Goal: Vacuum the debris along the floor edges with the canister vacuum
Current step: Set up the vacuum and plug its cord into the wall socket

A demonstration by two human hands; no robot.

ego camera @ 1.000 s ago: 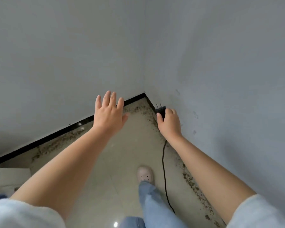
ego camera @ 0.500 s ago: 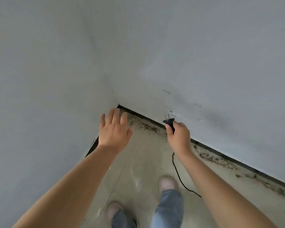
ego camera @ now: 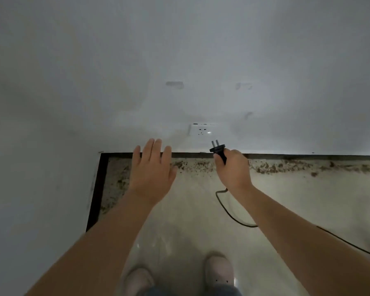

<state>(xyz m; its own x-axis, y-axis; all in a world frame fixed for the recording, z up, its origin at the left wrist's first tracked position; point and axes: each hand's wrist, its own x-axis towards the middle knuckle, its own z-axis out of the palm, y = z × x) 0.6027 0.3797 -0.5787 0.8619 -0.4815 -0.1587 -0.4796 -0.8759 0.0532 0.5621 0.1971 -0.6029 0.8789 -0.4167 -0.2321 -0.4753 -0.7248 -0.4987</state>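
My right hand (ego camera: 233, 169) grips a black two-pin plug (ego camera: 217, 150), its pins pointing up toward a white wall socket (ego camera: 202, 130) just above and to the left. The black cord (ego camera: 229, 212) loops down from the hand and runs off to the lower right. My left hand (ego camera: 151, 171) is held out flat with straight fingers over the floor, holding nothing. Brown debris (ego camera: 271, 166) lies in a band along the far wall's base and down the left edge (ego camera: 115, 184). The vacuum itself is out of sight.
A black skirting strip (ego camera: 308, 157) runs along the far wall and down the left wall, meeting in a corner at the left. The floor is pale glossy tile (ego camera: 190, 221). My two shoes (ego camera: 219, 272) stand at the bottom.
The view has swung right, so the far wall and its socket now face me. My right hand with the plug has come close below the socket. The left hand stays flat.
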